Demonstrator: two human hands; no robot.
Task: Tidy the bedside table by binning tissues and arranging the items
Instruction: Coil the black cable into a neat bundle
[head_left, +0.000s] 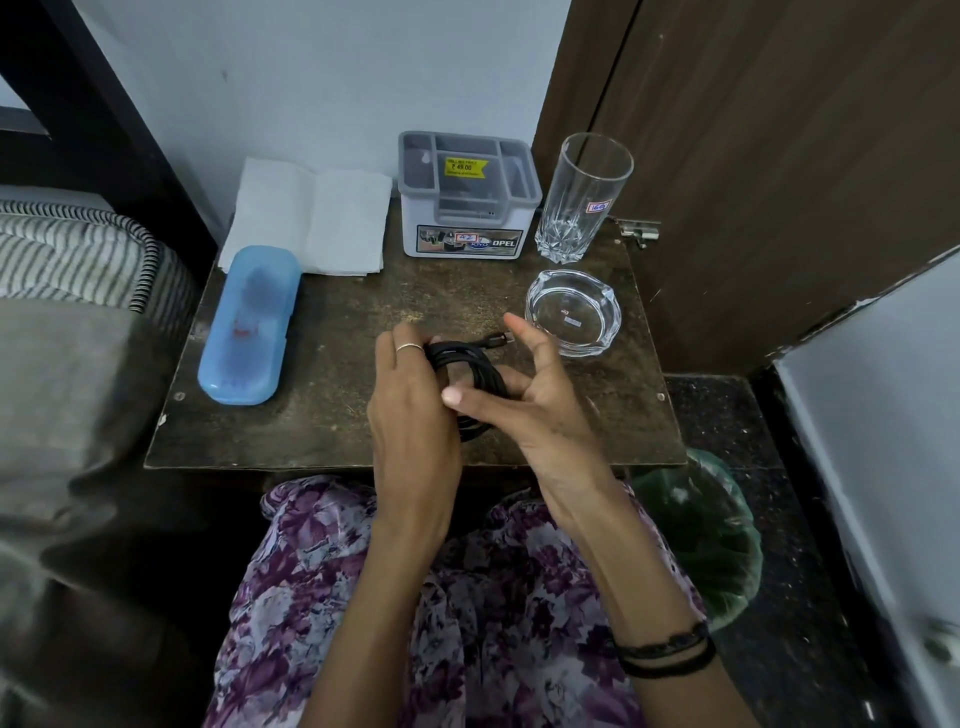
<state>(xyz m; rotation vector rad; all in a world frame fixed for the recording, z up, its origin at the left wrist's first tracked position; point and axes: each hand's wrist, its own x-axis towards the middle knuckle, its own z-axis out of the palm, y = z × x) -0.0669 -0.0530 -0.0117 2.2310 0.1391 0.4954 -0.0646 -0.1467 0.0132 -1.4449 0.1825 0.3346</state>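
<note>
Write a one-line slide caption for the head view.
Both hands, left and right, coil a black cable over a bedside table beside a glass ashtray.

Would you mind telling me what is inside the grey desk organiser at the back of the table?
The organiser shows a yellow price sticker on its middle compartment; the compartments look dark, and their contents cannot be made out.

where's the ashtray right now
The glass ashtray sits on the right side of the bedside table, just in front of the tall drinking glass and just beyond the right hand.
</note>
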